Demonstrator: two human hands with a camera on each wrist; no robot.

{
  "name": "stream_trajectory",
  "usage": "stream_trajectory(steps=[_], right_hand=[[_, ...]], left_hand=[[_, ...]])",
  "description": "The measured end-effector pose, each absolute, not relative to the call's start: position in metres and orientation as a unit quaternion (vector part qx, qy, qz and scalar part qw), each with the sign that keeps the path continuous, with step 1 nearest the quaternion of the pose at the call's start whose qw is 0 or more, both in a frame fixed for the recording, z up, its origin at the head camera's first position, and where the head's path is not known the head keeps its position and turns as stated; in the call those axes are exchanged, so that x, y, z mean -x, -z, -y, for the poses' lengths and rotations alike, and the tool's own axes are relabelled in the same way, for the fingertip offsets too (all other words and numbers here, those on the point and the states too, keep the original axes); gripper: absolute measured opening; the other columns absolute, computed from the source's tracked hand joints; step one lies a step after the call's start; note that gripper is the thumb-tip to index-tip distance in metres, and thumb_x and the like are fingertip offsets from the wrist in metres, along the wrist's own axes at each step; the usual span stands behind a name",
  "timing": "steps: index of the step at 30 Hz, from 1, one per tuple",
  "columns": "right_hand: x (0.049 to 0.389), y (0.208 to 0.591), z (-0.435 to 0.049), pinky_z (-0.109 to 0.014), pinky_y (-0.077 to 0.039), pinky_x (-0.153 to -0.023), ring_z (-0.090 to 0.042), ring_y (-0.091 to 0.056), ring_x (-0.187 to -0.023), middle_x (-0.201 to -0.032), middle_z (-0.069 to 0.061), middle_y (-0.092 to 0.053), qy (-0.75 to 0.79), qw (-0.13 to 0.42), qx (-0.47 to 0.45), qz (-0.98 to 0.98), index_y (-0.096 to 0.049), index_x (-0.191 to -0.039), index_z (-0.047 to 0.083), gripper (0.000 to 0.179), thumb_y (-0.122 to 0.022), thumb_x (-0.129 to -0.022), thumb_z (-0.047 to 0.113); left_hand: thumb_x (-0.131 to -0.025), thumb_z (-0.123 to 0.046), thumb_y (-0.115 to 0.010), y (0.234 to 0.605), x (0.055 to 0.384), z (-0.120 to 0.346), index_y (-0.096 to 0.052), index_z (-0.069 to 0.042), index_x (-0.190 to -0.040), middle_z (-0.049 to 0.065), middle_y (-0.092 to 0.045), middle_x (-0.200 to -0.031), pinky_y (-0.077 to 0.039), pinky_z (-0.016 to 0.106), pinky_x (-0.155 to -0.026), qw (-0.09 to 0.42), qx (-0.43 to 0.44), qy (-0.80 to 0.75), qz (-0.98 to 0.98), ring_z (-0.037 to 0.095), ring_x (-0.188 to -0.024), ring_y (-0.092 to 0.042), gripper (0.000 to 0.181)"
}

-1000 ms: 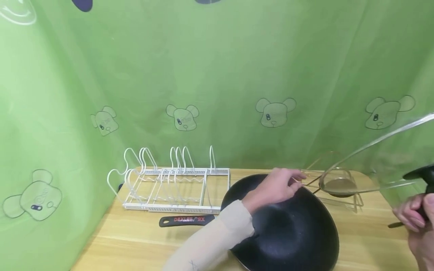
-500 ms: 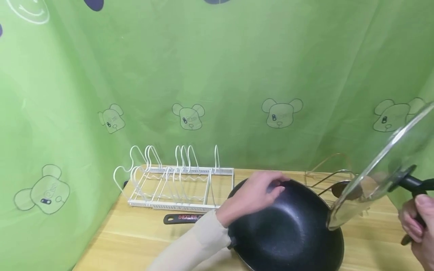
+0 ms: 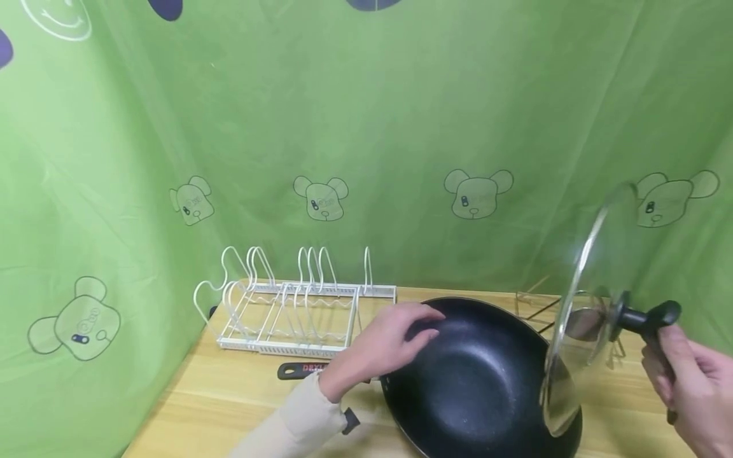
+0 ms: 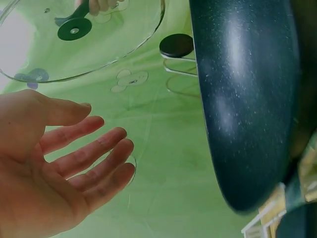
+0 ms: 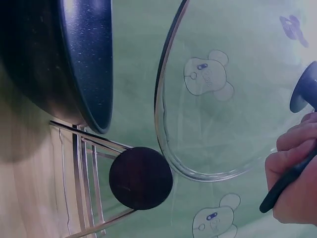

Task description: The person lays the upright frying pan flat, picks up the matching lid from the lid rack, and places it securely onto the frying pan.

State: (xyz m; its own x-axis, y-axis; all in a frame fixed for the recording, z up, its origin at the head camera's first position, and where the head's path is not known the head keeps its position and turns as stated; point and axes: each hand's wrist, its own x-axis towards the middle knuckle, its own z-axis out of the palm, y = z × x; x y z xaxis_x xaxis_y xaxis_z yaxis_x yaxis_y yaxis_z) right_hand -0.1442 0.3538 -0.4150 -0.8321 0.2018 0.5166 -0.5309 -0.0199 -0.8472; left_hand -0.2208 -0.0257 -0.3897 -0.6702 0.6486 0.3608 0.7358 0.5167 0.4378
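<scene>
A black wok (image 3: 481, 375) sits on the wooden table, its handle (image 3: 294, 370) pointing left. My left hand (image 3: 389, 337) hovers over the wok's left rim, fingers loosely bent; in the left wrist view the same hand (image 4: 74, 163) is apart from the wok and holds nothing. On the right, my right hand (image 3: 690, 378) grips the black handle (image 3: 649, 316) of a clear glass lid (image 3: 586, 362). The lid stands nearly on edge in the air, its lower rim overlapping the wok's right side in the head view. Fingers curl round that handle in the right wrist view (image 5: 294, 163).
A white wire rack (image 3: 303, 348) with upright loops stands behind the wok's handle. Back right, partly seen through the lid, is a wire stand with a dark round disc (image 5: 141, 178). A green curtain (image 3: 366, 127) with bear prints hangs behind the table.
My right hand has carried the lid leftward toward the wok and turned it more upright. The left hand has drawn back left from the wok's far rim.
</scene>
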Motion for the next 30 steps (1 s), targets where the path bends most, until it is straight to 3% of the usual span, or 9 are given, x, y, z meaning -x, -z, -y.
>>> stream_trajectory(steps=[5,11,20,24,28,30], right_hand=[[0.141,0.407,-0.345,-0.036,-0.017,-0.034,-0.017,-0.031,-0.035,-0.042,0.001,-0.041,-0.571,0.252,0.008,0.781,-0.055,-0.056,0.004,0.056,-0.045,-0.110,0.012],[0.144,0.402,-0.342,-0.037,-0.024,-0.039,-0.016,-0.034,-0.039,-0.045,0.003,-0.043,-0.510,0.230,0.009,0.829,-0.057,-0.057,0.005,0.054,-0.049,-0.109,0.017],[0.147,0.399,-0.335,-0.034,-0.025,-0.040,-0.016,-0.035,-0.044,-0.049,0.005,-0.038,-0.463,0.204,-0.004,0.863,-0.054,-0.056,0.013,0.051,-0.059,-0.106,0.020],[0.152,0.395,-0.332,-0.032,-0.025,-0.041,-0.013,-0.033,-0.046,-0.050,0.006,-0.036,-0.430,0.199,-0.027,0.880,-0.065,-0.063,0.013,0.042,-0.062,-0.104,0.021],[0.159,0.391,-0.330,-0.027,-0.029,-0.047,-0.008,-0.040,-0.056,-0.060,0.013,-0.052,-0.388,0.183,-0.047,0.902,-0.080,-0.086,0.009,0.028,-0.064,-0.103,0.024],[0.162,0.389,-0.329,-0.023,-0.033,-0.052,-0.005,-0.046,-0.062,-0.071,0.009,-0.064,-0.365,0.173,-0.058,0.913,-0.082,-0.099,0.009,0.025,-0.064,-0.103,0.025]], left_hand=[[-0.102,-0.019,-0.064,0.394,0.214,0.044,-0.068,-0.011,-0.128,0.001,-0.070,-0.126,-0.046,0.024,-0.105,0.086,0.384,0.286,0.874,0.012,-0.119,-0.063,0.027],[-0.102,-0.020,-0.064,0.403,0.205,0.068,-0.069,-0.011,-0.127,-0.001,-0.070,-0.126,-0.048,0.028,-0.104,0.102,0.358,0.297,0.879,0.012,-0.119,-0.063,0.027],[-0.101,-0.014,-0.066,0.416,0.203,0.100,-0.071,-0.008,-0.121,0.003,-0.072,-0.119,-0.054,0.031,-0.097,0.062,0.324,0.308,0.892,0.016,-0.110,-0.068,0.021],[-0.101,-0.015,-0.066,0.422,0.203,0.111,-0.071,-0.007,-0.121,0.005,-0.072,-0.120,-0.053,0.035,-0.099,0.061,0.313,0.299,0.900,0.020,-0.112,-0.067,0.022],[-0.101,-0.016,-0.066,0.429,0.202,0.119,-0.071,-0.007,-0.121,0.006,-0.072,-0.121,-0.053,0.038,-0.100,0.068,0.309,0.281,0.906,0.021,-0.113,-0.067,0.023],[-0.100,-0.016,-0.066,0.431,0.201,0.123,-0.071,-0.007,-0.120,0.006,-0.072,-0.121,-0.053,0.039,-0.099,0.072,0.310,0.272,0.908,0.022,-0.113,-0.067,0.023]])
